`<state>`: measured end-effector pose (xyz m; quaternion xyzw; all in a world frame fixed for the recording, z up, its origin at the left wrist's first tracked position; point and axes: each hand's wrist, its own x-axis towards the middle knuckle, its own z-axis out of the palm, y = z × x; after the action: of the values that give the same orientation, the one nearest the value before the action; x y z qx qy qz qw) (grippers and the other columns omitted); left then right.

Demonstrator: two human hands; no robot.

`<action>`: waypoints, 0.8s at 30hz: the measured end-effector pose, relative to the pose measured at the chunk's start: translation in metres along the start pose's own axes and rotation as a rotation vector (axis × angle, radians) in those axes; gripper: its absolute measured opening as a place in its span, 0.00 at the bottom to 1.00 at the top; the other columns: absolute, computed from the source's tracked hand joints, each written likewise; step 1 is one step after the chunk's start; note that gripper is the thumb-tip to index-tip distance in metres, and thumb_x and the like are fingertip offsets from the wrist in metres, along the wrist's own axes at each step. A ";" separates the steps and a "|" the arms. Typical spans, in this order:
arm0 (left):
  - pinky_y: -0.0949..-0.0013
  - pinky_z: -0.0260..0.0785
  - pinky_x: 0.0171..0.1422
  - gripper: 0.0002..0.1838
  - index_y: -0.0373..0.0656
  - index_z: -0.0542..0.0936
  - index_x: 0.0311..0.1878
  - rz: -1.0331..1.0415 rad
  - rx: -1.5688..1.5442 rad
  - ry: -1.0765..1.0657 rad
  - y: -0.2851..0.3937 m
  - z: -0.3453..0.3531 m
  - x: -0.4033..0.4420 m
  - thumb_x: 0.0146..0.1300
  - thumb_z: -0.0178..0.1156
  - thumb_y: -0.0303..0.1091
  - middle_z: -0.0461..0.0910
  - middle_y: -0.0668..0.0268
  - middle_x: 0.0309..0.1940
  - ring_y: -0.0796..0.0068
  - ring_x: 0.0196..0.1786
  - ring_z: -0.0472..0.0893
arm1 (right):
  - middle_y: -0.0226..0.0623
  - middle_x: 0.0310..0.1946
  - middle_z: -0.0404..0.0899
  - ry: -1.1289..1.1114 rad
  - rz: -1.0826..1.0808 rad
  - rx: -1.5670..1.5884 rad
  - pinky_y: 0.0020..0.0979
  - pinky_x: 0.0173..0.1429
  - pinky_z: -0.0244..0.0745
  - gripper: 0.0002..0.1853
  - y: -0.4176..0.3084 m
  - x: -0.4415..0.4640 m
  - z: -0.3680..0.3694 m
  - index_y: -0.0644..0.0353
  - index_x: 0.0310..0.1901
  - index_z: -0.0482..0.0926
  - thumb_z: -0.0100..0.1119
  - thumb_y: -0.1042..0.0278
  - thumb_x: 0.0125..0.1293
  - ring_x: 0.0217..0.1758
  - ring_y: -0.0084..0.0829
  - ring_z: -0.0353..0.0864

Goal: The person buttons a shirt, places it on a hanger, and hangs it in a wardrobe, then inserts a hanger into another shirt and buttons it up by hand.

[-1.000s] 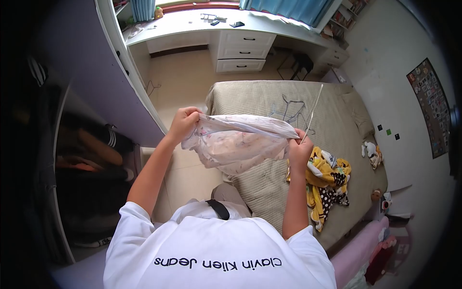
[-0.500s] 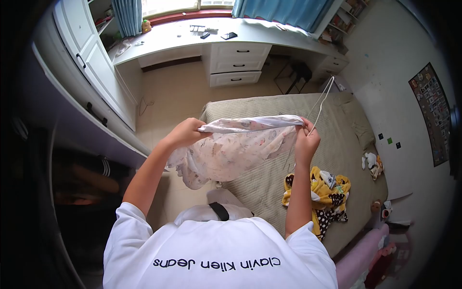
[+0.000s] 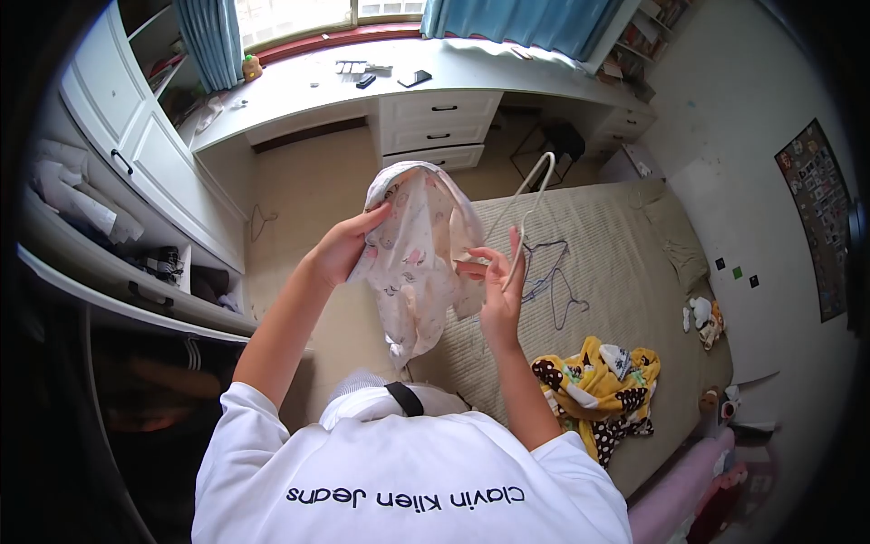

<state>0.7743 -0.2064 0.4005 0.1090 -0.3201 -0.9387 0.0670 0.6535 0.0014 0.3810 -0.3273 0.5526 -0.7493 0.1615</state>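
A pale pink garment [image 3: 415, 263] with small printed figures hangs in front of me, its upper opening spread and its lower part bunched and drooping. My left hand [image 3: 341, 243] grips the left side of that opening between thumb and fingers. At the garment's right side is my right hand [image 3: 497, 288], with a white clothes hanger [image 3: 546, 181] caught among its partly spread fingers. Its fingertips touch the cloth. Whether they also pinch it, I cannot tell. The hanger's upper end points away from me, above the bed.
On the bed [image 3: 625, 263] lie dark wire hangers [image 3: 555, 286] and a yellow patterned cloth [image 3: 589, 385]. A long white desk [image 3: 299, 104] with drawers runs under the window. To the left stands a wardrobe [image 3: 136, 136] with folded clothes. Another hanger [image 3: 261, 220] is on the floor.
The garment has turned from stretched sideways to hanging with its opening upward. My right hand has moved left, closer to my left hand, bringing the white hanger with it. Dark hangers now show on the bed.
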 end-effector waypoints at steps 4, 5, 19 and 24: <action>0.63 0.77 0.52 0.24 0.36 0.68 0.60 -0.032 -0.119 -0.039 0.001 0.004 0.017 0.69 0.52 0.42 0.79 0.56 0.49 0.66 0.47 0.82 | 0.40 0.49 0.74 -0.278 0.004 0.022 0.29 0.54 0.71 0.20 0.026 0.016 0.008 0.58 0.66 0.60 0.39 0.71 0.74 0.50 0.29 0.75; 0.63 0.77 0.52 0.23 0.35 0.68 0.60 -0.043 -0.154 -0.071 0.001 0.003 0.022 0.69 0.52 0.42 0.79 0.56 0.49 0.65 0.47 0.82 | 0.38 0.51 0.72 -0.284 0.064 0.122 0.28 0.56 0.68 0.16 0.030 0.018 0.015 0.59 0.61 0.64 0.39 0.70 0.74 0.52 0.26 0.73; 0.60 0.74 0.55 0.23 0.38 0.65 0.64 -0.198 -0.355 -0.166 0.064 -0.079 0.114 0.70 0.48 0.41 0.76 0.54 0.53 0.61 0.49 0.81 | 0.31 0.59 0.63 0.086 0.402 0.402 0.27 0.57 0.68 0.25 0.168 0.098 0.114 0.48 0.67 0.53 0.42 0.66 0.69 0.57 0.24 0.70; 0.57 0.73 0.56 0.23 0.37 0.66 0.62 -0.292 -0.375 -0.183 0.109 -0.113 0.136 0.69 0.49 0.40 0.76 0.52 0.53 0.59 0.49 0.81 | 0.32 0.56 0.70 0.194 0.613 0.525 0.28 0.58 0.68 0.24 0.184 0.129 0.157 0.56 0.65 0.61 0.45 0.61 0.70 0.55 0.25 0.72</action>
<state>0.6764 -0.3847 0.3586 0.0545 -0.1259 -0.9874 -0.0795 0.6414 -0.2516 0.2772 -0.0232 0.4274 -0.8095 0.4019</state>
